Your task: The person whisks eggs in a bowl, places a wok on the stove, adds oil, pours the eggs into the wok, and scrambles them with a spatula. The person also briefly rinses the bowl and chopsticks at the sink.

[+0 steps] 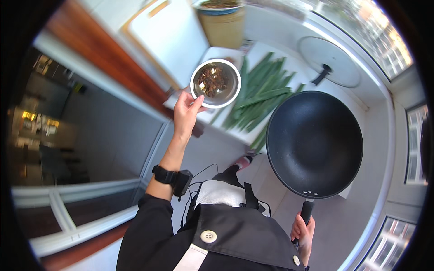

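Observation:
My left hand (187, 109) pinches the near rim of a round metal bowl (230, 93), white or pale along its edge. Small dark brown pieces with a few pale bits (211, 80) lie at the bottom of it; I cannot make out their kind. Low on the right, my right hand (304, 230) is wrapped round the black handle of a large dark wok (315, 143). The wok's inside faces up and shows nothing in it. Long green stalks (262, 97), like scallions, lie in a pile between bowl and wok, partly hidden by the wok's rim.
A glass lid (337, 61) with a black knob leans by the window at the far right. Behind the bowl stand a white cutting board (169, 38) with a tan edge and a tan pot (221, 29). A sliding glass door (99, 117) runs along the left.

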Available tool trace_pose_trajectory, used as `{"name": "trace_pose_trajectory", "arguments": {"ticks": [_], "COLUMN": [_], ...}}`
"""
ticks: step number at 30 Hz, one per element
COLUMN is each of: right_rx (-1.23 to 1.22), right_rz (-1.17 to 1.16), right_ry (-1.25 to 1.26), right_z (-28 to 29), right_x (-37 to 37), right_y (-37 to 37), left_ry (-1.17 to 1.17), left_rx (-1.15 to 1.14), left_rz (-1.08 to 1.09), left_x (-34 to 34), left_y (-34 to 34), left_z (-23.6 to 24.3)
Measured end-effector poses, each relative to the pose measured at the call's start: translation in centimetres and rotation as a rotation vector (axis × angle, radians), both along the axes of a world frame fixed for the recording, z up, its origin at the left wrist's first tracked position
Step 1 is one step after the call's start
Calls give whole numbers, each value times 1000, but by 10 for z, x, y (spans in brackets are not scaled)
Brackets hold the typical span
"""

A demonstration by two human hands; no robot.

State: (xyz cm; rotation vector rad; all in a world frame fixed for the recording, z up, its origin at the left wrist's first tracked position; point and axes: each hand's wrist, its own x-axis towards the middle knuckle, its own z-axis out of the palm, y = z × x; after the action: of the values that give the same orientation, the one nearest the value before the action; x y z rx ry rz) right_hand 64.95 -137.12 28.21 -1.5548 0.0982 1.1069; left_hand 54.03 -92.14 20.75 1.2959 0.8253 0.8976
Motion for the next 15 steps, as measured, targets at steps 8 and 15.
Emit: {"name": "trace_pose_trajectory", "arguments": {"ticks": [8, 15], "right_rx": [-46, -77], "right_rz": [584, 1187], "right_ry": [99, -48], "right_z": [70, 52], "right_x": [35, 3], "right_y": [16, 168], "left_ry": [244, 133], "left_rx": [-34, -90], "left_rz": [433, 955], "left_x": [-181, -295], "left_y": [-118, -140], "left_z": [87, 75]}}
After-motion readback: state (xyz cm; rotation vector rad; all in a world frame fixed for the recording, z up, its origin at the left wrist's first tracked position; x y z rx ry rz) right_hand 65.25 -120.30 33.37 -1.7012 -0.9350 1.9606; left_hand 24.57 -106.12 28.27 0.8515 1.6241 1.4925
